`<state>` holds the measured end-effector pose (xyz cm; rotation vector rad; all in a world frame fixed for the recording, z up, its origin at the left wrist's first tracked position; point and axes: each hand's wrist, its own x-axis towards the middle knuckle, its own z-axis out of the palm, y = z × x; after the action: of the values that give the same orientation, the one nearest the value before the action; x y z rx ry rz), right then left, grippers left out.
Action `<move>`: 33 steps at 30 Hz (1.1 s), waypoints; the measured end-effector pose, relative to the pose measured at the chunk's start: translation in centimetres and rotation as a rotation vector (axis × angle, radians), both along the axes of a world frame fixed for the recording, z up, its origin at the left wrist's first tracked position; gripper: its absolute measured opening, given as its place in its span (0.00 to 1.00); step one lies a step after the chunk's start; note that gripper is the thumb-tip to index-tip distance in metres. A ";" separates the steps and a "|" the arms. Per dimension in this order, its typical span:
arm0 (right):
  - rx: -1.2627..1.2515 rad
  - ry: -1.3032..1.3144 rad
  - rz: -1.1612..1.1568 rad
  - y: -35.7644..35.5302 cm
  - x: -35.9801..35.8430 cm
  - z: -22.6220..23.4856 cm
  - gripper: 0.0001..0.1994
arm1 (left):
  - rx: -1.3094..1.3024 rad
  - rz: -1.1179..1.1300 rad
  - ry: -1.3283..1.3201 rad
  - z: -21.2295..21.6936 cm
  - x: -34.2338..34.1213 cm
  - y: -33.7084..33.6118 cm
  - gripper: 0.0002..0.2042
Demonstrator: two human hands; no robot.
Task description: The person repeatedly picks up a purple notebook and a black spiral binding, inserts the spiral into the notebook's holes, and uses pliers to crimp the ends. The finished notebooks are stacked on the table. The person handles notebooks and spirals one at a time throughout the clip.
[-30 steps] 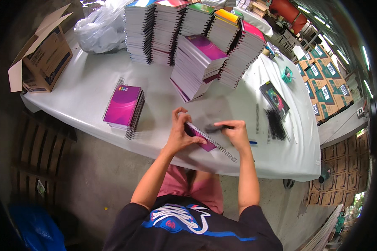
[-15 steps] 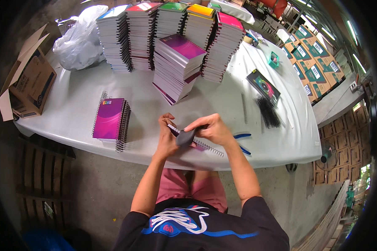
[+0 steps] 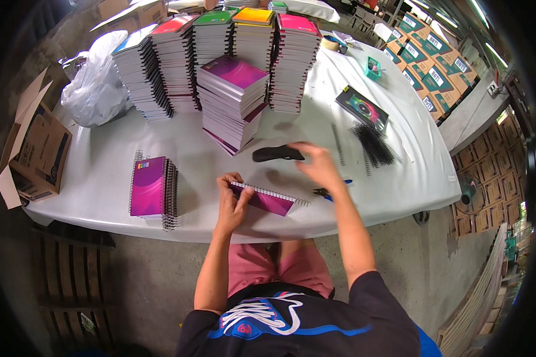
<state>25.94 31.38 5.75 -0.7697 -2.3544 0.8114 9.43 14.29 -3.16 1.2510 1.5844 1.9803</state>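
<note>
Purple notebook [image 3: 268,201] lies at the table's [image 3: 101,178] near edge, its left end gripped by the left hand [image 3: 232,199], while the right hand [image 3: 320,168], fingers loosely spread and holding nothing, hovers just beside a black tool [image 3: 277,154] further in.

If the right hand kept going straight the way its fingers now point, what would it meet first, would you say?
Most likely the black oblong object lying on the white table. The right hand points left toward it, fingertips just short of its near end, though height above the table is hard to judge.
</note>
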 end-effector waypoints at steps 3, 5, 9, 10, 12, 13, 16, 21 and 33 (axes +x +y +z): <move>0.036 -0.119 -0.102 -0.2 6.5 1.1 0.27 | 0.026 -0.024 -0.320 1.6 0.7 -1.2 0.16; 0.097 -0.294 -0.119 -1.4 10.6 -0.9 0.26 | 0.101 0.072 -0.374 2.2 1.4 -1.5 0.18; 0.358 -0.325 -0.146 -4.2 15.0 -6.4 0.24 | 0.028 0.275 -0.083 6.0 3.1 -1.9 0.32; 0.304 -0.273 -0.179 -4.9 14.8 -6.9 0.23 | 0.009 0.340 0.043 6.5 3.4 -2.1 0.35; 0.162 -0.038 -0.238 -7.0 12.5 -6.0 0.21 | 0.133 0.379 0.133 7.2 4.0 -1.8 0.38; 0.104 0.057 -0.203 -8.6 10.4 -4.1 0.21 | 0.194 0.408 0.181 7.3 4.1 -1.6 0.39; 0.121 0.138 -0.085 -13.5 5.7 1.9 0.20 | 0.211 0.482 0.353 7.8 4.0 -1.9 0.40; 0.316 0.097 -0.058 -15.4 2.8 4.4 0.21 | 0.163 0.499 0.382 8.4 3.4 -2.9 0.42; 0.098 0.197 -0.044 -15.8 1.9 3.8 0.21 | 0.155 0.527 0.278 9.0 3.8 -3.6 0.45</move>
<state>27.79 15.60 9.55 -0.6664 -2.1778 0.7130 13.24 10.72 5.89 1.3107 2.1052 2.3569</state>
